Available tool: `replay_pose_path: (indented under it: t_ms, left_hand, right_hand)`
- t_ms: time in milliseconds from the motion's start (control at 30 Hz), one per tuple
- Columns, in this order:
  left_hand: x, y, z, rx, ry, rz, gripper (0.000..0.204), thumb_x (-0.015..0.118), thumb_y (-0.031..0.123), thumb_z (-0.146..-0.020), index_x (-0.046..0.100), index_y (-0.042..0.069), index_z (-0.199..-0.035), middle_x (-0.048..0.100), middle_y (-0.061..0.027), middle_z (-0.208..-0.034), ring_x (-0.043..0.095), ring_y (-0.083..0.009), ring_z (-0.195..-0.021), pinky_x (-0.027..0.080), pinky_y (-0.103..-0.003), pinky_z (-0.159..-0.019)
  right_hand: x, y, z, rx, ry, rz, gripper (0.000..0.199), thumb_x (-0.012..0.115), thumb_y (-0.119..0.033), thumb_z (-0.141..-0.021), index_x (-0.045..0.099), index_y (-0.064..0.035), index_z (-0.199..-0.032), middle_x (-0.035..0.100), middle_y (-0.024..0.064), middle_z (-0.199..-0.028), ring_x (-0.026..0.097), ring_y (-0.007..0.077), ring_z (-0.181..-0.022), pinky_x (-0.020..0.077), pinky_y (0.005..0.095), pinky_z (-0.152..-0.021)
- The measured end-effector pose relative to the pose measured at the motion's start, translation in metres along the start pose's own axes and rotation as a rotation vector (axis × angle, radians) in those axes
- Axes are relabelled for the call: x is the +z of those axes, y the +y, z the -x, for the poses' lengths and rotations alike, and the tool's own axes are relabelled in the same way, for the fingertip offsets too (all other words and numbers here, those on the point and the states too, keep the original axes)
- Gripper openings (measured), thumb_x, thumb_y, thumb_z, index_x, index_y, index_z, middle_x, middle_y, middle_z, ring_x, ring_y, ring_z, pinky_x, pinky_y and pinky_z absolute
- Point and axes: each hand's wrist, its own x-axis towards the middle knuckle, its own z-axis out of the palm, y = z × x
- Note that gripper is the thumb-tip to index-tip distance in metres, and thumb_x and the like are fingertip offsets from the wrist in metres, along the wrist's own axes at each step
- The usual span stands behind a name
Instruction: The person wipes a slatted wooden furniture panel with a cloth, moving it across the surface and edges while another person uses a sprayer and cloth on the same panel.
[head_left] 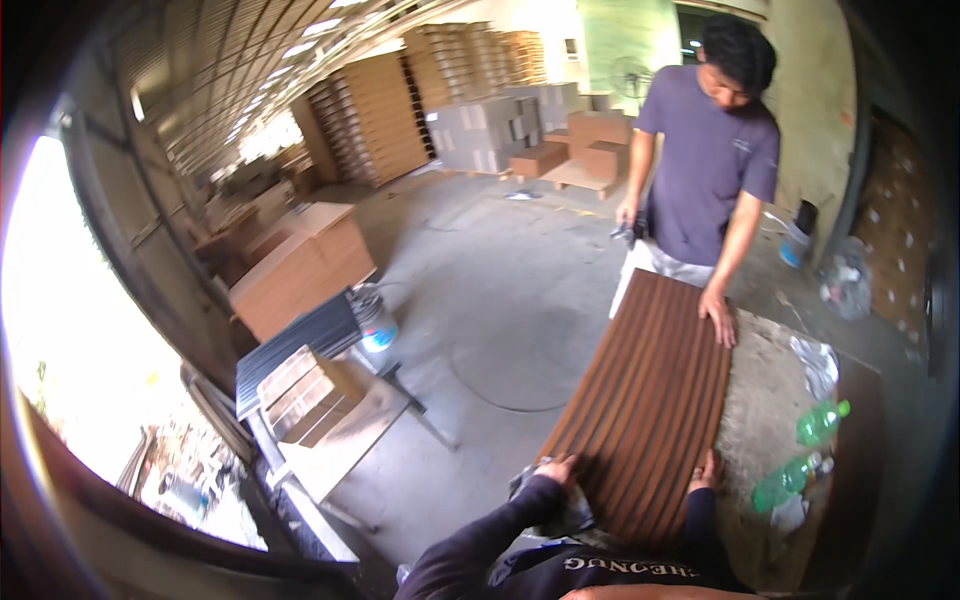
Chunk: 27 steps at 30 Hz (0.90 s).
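A dark brown grooved wooden panel [650, 390] lies lengthwise in front of me, its far end toward a co-worker. At its near left edge is my left hand [557, 469], fingers curled over the border. A crumpled grey cloth [572, 515] bunches beneath that hand and wrist; whether the hand also grips it is unclear. My right hand [706, 472] grasps the opposite long edge, thumb side up, with its underside hidden. Across from me, the co-worker [705, 170] in a purple shirt rests one hand on the panel's far right edge and holds a small dark object in the other.
Right of the panel, a worn work surface [765, 390] bears green plastic bottles [785, 483] and a crumpled clear wrapper [815, 367]. At left stands a low table [335, 445] with a cardboard box [300, 385]; a bucket [375, 325] is beside it. Stacked boards [375, 120] fill the back.
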Motion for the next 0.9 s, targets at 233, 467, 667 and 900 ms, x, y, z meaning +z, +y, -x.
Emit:
replay_pose_path:
  t_ms: [233, 467, 667, 900]
  left_hand:
    - [-0.01, 0.006, -0.014, -0.047, -0.262, -0.03, 0.035, 0.046, 0.034, -0.088, 0.051, 0.01, -0.112, 0.061, -0.025, -0.099, 0.059, -0.0428, -0.09, 0.05, -0.05, -0.075]
    - [0.026, -0.056, -0.032, 0.158, -0.267, 0.195, 0.037, 0.055, 0.029, -0.086, 0.052, 0.003, -0.113, 0.061, -0.0172, -0.104, 0.059, -0.0314, -0.093, 0.049, -0.039, -0.079]
    - [0.014, -0.029, -0.035, 0.15, -0.3, 0.131, 0.037, 0.056, 0.029, -0.085, 0.052, 0.003, -0.112, 0.061, -0.0166, -0.101, 0.059, -0.0312, -0.091, 0.049, -0.038, -0.077]
    - [0.003, -0.032, -0.04, 0.105, -0.262, 0.154, 0.036, 0.058, 0.029, -0.084, 0.053, 0.003, -0.11, 0.061, -0.0158, -0.098, 0.059, -0.031, -0.087, 0.049, -0.037, -0.075]
  right_hand:
    - [0.074, -0.367, 0.054, -0.566, -0.668, -0.081, 0.063, 0.064, -0.013, -0.082, 0.032, 0.004, -0.134, 0.035, 0.0209, -0.139, 0.037, 0.0298, -0.128, 0.0335, 0.0392, -0.104]
    - [0.078, -0.491, 0.105, -0.875, -1.019, -0.338, 0.061, 0.063, -0.013, -0.083, 0.033, 0.0041, -0.134, 0.037, 0.0206, -0.138, 0.038, 0.0295, -0.126, 0.0336, 0.0393, -0.103]
    - [0.051, -0.469, 0.114, -0.736, -0.936, -0.373, 0.059, 0.062, -0.013, -0.083, 0.034, 0.0042, -0.133, 0.038, 0.0203, -0.137, 0.039, 0.0293, -0.125, 0.0337, 0.0394, -0.103]
    - [0.054, -0.48, 0.117, -0.706, -0.944, -0.455, 0.057, 0.061, -0.013, -0.084, 0.035, 0.0043, -0.132, 0.039, 0.0199, -0.136, 0.04, 0.029, -0.124, 0.0338, 0.0395, -0.103]
